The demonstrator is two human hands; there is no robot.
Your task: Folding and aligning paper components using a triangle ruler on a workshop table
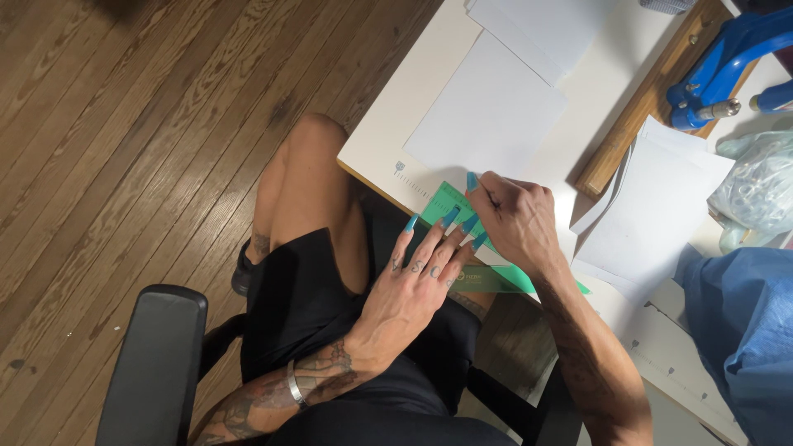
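The left hand (413,285) lies open, fingers spread flat on the green ruler (487,264) to pin it at the desk (388,124) near edge; the right hand (516,223) is closed beside it, apparently around a thin marking tool along the white sheet (487,116).

Under the left hand (409,285) lies a green plastic ruler (462,239), smooth; beside it matt white paper (487,111); beyond, a worn wooden bar (640,111).
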